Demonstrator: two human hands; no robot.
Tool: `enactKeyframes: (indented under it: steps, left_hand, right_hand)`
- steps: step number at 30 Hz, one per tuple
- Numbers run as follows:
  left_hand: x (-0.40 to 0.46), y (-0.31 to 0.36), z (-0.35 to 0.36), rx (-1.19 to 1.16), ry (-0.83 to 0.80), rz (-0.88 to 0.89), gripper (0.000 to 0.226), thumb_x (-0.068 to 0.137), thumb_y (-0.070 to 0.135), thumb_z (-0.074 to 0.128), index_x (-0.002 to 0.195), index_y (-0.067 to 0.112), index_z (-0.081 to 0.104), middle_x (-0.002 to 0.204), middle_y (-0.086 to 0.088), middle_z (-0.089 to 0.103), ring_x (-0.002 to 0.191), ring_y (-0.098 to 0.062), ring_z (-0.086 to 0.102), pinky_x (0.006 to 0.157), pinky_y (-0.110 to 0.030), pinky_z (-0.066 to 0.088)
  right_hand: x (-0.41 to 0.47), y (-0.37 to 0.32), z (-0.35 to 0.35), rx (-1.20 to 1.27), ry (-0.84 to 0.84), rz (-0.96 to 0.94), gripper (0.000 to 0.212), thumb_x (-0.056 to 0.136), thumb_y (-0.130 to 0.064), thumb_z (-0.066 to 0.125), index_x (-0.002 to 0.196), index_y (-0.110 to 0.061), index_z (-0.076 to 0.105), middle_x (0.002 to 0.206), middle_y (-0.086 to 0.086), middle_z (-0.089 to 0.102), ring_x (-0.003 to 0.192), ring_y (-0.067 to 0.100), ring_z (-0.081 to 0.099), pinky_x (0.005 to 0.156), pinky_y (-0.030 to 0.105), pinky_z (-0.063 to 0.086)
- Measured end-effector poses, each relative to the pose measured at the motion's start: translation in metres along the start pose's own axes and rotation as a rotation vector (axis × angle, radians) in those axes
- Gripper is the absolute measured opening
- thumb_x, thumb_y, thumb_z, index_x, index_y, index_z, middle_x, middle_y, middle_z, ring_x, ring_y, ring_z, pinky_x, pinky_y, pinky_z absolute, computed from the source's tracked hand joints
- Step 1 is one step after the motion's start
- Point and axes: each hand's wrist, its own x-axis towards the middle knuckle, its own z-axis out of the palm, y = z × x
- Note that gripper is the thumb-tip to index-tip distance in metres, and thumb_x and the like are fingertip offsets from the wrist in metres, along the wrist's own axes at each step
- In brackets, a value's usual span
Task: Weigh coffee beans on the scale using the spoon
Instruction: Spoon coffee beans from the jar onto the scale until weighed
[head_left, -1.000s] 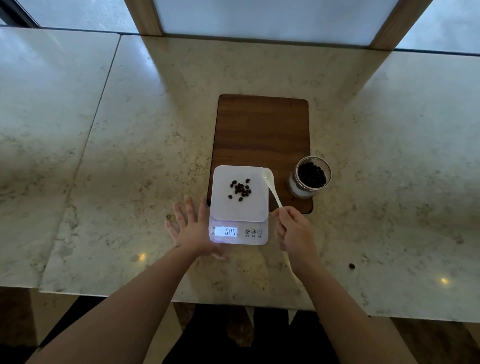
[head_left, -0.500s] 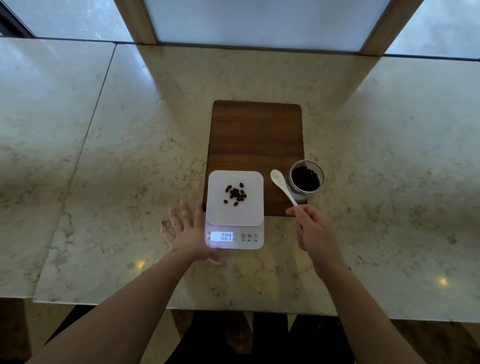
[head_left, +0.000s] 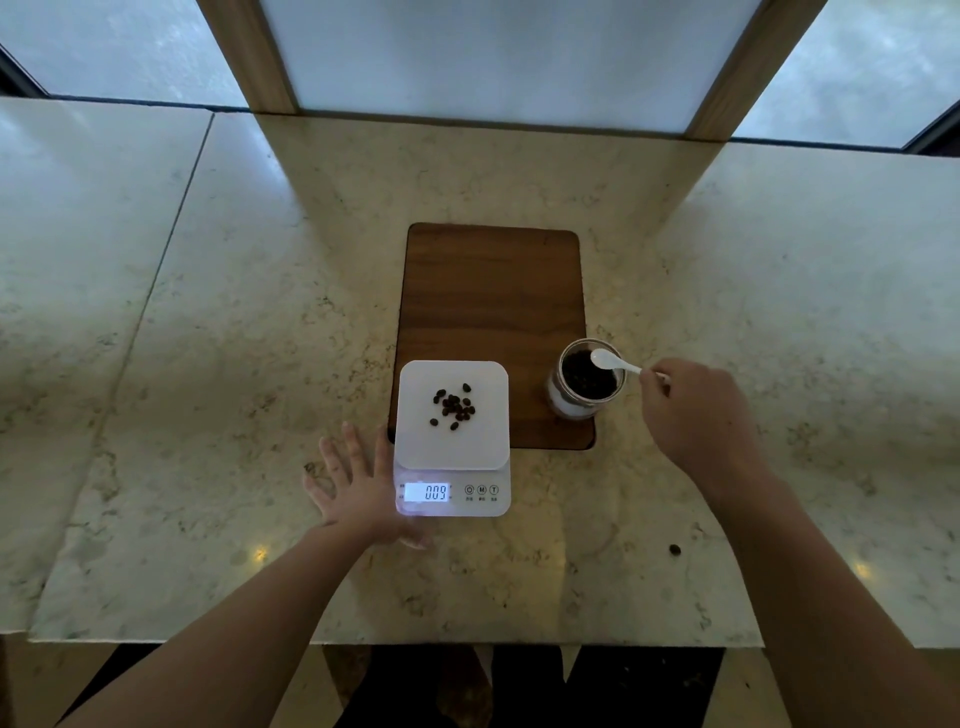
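The right hand (head_left: 698, 410) pinches the white spoon (head_left: 613, 362) by its handle, bowl over the open jar (head_left: 584, 378), seemingly dipping for another scoop. Left of it, coffee beans (head_left: 454, 407) lie on the scale (head_left: 452, 434); the left hand (head_left: 358, 480) rests flat, fingers spread, on the desk (head_left: 208, 364). Next: carry beans across level.

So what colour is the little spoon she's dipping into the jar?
White. The spoon shows clearly in the head view, its bowl over the jar's dark beans.

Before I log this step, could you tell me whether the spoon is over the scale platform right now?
No, the white spoon sits over the open bean jar, held by the right hand.
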Motion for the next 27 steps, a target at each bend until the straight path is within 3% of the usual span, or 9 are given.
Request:
enactKeyframes:
  steps: [6, 10, 13, 18, 20, 22, 24, 27]
  left_hand:
    - [-0.004, 0.0, -0.002, -0.007, 0.004, 0.028, 0.167, 0.041, 0.078, 0.082, 0.123, 0.032, -0.056, 0.134, -0.015, -0.062, 0.122, -0.044, -0.055, 0.102, -0.074, -0.02]
    - [-0.005, 0.001, -0.002, -0.006, 0.005, 0.035, 0.167, 0.041, 0.077, 0.082, 0.126, 0.032, -0.054, 0.137, -0.015, -0.06, 0.124, -0.044, -0.054, 0.105, -0.075, -0.017]
    - [-0.004, 0.0, -0.001, -0.002, 0.002, 0.03, 0.167, 0.041, 0.078, 0.081, 0.124, 0.032, -0.056, 0.135, -0.015, -0.061, 0.123, -0.044, -0.054, 0.105, -0.075, -0.017]
    - [-0.001, 0.0, 0.001, -0.026, -0.004, 0.035, 0.167, 0.04, 0.078, 0.081, 0.131, 0.034, -0.051, 0.13, -0.011, -0.065, 0.121, -0.042, -0.057, 0.104, -0.073, -0.02]
    - [-0.002, 0.001, 0.0, -0.029, -0.018, 0.033, 0.166, 0.039, 0.079, 0.081, 0.13, 0.035, -0.051, 0.126, -0.01, -0.066, 0.119, -0.041, -0.058, 0.103, -0.072, -0.021]
    - [-0.003, 0.001, -0.002, -0.025, -0.026, 0.019, 0.166, 0.038, 0.08, 0.08, 0.127, 0.035, -0.052, 0.128, -0.01, -0.064, 0.12, -0.042, -0.056, 0.104, -0.073, -0.018]
    - [-0.003, 0.0, -0.003, -0.027, -0.027, 0.013, 0.165, 0.037, 0.082, 0.078, 0.126, 0.035, -0.052, 0.128, -0.009, -0.063, 0.122, -0.042, -0.055, 0.104, -0.073, -0.017]
    - [-0.003, 0.001, -0.003, -0.035, -0.027, 0.028, 0.165, 0.037, 0.082, 0.079, 0.124, 0.036, -0.053, 0.127, -0.009, -0.065, 0.12, -0.042, -0.056, 0.104, -0.072, -0.019]
  right_hand:
    - [0.012, -0.008, 0.001, -0.122, 0.02, -0.075, 0.036, 0.097, -0.016, 0.051, 0.061, -0.013, 0.048, 0.053, 0.008, 0.046, 0.05, 0.03, 0.049, 0.048, 0.034, 0.038]
    - [0.015, -0.007, 0.011, -0.143, 0.031, -0.105, 0.034, 0.097, -0.015, 0.053, 0.064, -0.013, 0.052, 0.049, -0.001, 0.038, 0.043, 0.017, 0.038, 0.044, 0.027, 0.023]
    - [0.017, -0.007, 0.019, -0.152, 0.01, -0.113, 0.029, 0.098, -0.015, 0.054, 0.072, -0.007, 0.066, 0.05, -0.004, 0.035, 0.042, 0.008, 0.033, 0.042, 0.024, 0.018]
    - [0.018, -0.005, 0.03, -0.148, -0.07, -0.091, 0.03, 0.095, -0.012, 0.052, 0.067, -0.008, 0.061, 0.055, 0.004, 0.044, 0.046, 0.019, 0.039, 0.043, 0.027, 0.021]
    - [0.02, 0.002, 0.032, -0.09, -0.063, -0.068, 0.032, 0.092, -0.009, 0.052, 0.06, -0.005, 0.054, 0.054, 0.008, 0.052, 0.049, 0.025, 0.047, 0.044, 0.031, 0.029]
    - [0.023, 0.009, 0.032, 0.003, -0.08, -0.006, 0.031, 0.09, -0.009, 0.052, 0.062, 0.0, 0.062, 0.057, 0.013, 0.064, 0.054, 0.031, 0.061, 0.05, 0.038, 0.049]
    - [0.026, 0.012, 0.031, 0.141, -0.105, 0.087, 0.028, 0.089, -0.011, 0.054, 0.069, 0.002, 0.069, 0.06, 0.017, 0.069, 0.06, 0.035, 0.069, 0.059, 0.047, 0.058]
    - [0.029, 0.016, 0.031, 0.323, -0.118, 0.203, 0.027, 0.087, -0.009, 0.056, 0.068, -0.003, 0.074, 0.055, 0.007, 0.072, 0.054, 0.023, 0.071, 0.057, 0.041, 0.062]
